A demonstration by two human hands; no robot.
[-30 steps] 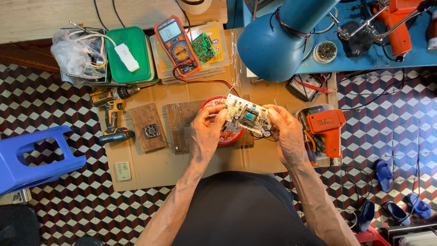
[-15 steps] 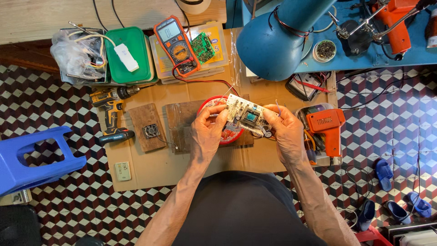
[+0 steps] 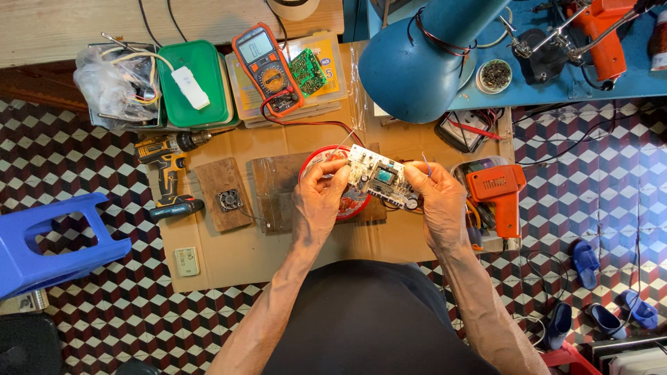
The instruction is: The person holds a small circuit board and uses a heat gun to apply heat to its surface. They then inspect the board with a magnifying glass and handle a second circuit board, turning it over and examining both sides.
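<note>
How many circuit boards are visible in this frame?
2. A white circuit board is held between the left hand and right hand; a green circuit board lies beside the orange multimeter. Others may be hidden.

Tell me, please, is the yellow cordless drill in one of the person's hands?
No, the yellow cordless drill lies on the cardboard, while both hands hold the circuit board.

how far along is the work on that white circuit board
Looks early, by what shows. Done: the circuit board is lifted off the cardboard mat. In hand: the left hand and right hand grip its two ends over the red round tin. Left: the multimeter and orange soldering gun lie untouched.
</note>
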